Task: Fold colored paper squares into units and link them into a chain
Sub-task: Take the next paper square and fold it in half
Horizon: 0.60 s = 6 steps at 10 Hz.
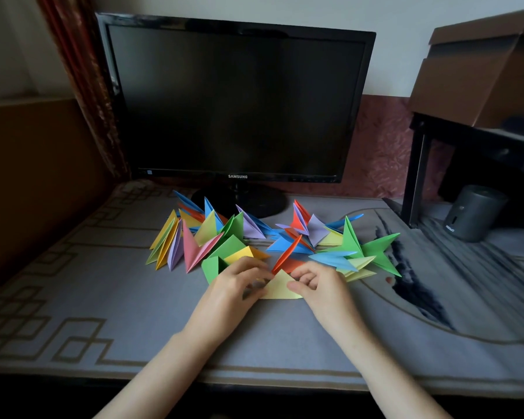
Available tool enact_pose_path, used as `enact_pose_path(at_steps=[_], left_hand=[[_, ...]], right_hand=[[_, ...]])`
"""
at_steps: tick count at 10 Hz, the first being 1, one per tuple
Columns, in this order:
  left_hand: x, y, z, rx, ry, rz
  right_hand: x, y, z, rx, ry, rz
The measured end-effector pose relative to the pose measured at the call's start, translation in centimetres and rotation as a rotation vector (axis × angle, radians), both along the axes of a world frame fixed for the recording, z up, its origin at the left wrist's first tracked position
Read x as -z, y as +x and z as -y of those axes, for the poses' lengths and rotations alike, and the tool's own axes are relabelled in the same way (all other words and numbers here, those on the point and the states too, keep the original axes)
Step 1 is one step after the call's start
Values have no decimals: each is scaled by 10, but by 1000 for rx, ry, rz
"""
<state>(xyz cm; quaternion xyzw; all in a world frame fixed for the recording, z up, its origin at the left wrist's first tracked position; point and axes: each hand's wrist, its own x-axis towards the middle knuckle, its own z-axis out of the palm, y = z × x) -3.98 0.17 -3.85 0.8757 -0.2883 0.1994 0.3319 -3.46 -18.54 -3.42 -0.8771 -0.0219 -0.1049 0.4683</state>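
The yellow paper (282,290) lies flat on the patterned mat (103,297), well back from the near table edge, with mat showing broadly to the left and in front. The left hand (235,287) pinches its left side with curled fingers; the right hand (318,285) pinches its right side. Just behind, a heap of folded units (212,240) spans the monitor (239,101) foot. Count: one monitor, one cardboard box (478,74), one grey cylinder (472,213); the overlapping units cannot be counted.

Both hands forward, close together.
Left hand (233,282) and right hand (318,284) pinch yellow paper (280,287), fingers curled.
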Motion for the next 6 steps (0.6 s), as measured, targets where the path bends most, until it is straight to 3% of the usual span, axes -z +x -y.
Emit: enact_pose_path(at_steps=[1, 3, 5, 6], left_hand=[[2, 1, 0, 34, 80, 39], [3, -2, 0, 35, 139, 55], [1, -2, 1, 28, 84, 35], [-12, -2, -2, -8, -98, 42]], right_hand=[[2, -3, 2, 63, -257, 94], [7, -9, 2, 53, -353, 195], [8, -8, 4, 73, -337, 233], [-2, -5, 8, 87, -196, 377]])
